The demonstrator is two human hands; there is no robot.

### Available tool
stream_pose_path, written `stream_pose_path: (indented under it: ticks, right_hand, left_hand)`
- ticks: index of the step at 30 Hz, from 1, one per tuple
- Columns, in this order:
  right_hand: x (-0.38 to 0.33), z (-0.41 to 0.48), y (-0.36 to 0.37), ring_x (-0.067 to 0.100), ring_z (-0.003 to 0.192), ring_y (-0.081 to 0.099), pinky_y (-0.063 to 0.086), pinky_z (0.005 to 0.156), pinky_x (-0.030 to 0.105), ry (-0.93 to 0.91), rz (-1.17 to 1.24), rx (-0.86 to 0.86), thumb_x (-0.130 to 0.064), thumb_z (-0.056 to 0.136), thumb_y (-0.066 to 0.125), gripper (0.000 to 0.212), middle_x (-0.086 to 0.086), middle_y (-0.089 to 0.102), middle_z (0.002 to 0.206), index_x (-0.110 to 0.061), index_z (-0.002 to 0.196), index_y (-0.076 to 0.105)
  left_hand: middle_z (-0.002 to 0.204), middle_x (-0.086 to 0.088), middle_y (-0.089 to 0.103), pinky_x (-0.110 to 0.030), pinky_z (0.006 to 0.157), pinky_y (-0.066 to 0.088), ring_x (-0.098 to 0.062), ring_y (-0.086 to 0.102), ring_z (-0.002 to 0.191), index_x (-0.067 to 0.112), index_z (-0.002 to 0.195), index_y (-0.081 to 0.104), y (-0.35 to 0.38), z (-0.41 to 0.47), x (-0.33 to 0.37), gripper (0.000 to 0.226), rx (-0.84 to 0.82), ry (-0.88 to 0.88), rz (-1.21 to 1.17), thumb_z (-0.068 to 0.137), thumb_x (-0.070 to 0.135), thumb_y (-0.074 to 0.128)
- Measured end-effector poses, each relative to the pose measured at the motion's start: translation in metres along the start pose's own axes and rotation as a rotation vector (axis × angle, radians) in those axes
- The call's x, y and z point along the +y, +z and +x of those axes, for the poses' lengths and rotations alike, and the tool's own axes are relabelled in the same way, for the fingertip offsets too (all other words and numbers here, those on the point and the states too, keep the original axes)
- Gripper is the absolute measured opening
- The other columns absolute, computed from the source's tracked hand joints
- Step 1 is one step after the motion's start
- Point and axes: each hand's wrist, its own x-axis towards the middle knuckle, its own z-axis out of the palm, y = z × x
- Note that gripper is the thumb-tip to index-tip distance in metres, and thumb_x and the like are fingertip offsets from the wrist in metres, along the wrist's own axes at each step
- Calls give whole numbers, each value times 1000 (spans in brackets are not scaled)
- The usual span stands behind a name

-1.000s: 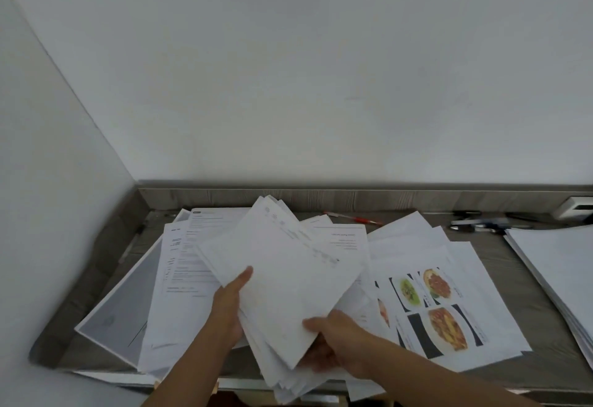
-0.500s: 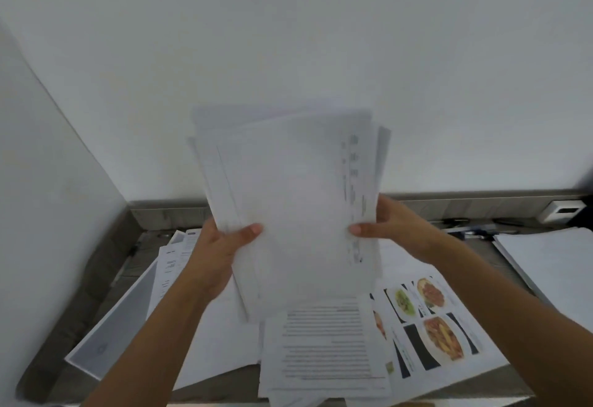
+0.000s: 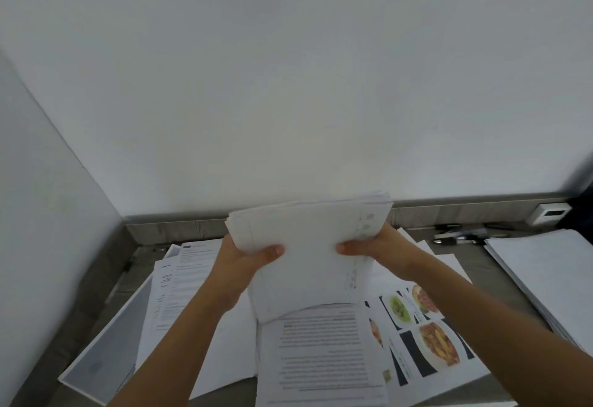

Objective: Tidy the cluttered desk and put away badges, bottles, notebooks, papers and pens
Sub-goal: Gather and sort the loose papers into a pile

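While both hands grip it, paper stack (image 3: 308, 246) stands upright above desk (image 3: 475, 265): left hand (image 3: 239, 262) pinches left edge, right hand (image 3: 382, 247) right edge (thumbs in front). Loose sheets (image 3: 324, 355) beneath.

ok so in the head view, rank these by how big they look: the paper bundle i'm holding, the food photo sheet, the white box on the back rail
1 and 2, unsure: paper bundle and food photo sheet look alike; the bundle is held up nearer the camera and the sheet is partly covered.
3. white box, clearly smallest.
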Motion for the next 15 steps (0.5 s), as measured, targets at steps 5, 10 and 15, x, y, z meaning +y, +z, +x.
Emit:
stream_pose_path:
  ticks: [5,10,15]
  right_hand:
    - [3,-2,-4,29,103,70,59,84,40,-4,23,26,-2,76,73,39,11,73,110,-7,114,66]
    - [42,-9,-1,26,107,68,56,91,48,133,-30,-6,0,81,72,42,8,71,114,-10,121,62]
    - [23,-20,-26,22,97,72,59,83,35,141,13,119,-18,85,71,25,4,75,106,-12,110,69]
  left_hand:
    - [102,-3,75,-36,81,58,-20,71,96,20,99,72,-2,5,-4,39,-14,-20,14,62,10,79]
    - [103,-6,74,-44,89,55,-27,69,101,16,106,69,5,-4,-36,42,46,-169,34,68,11,84]
    - [102,-8,75,-35,78,58,-24,72,94,10,105,69,35,11,-19,31,110,-163,-127,76,-1,73]
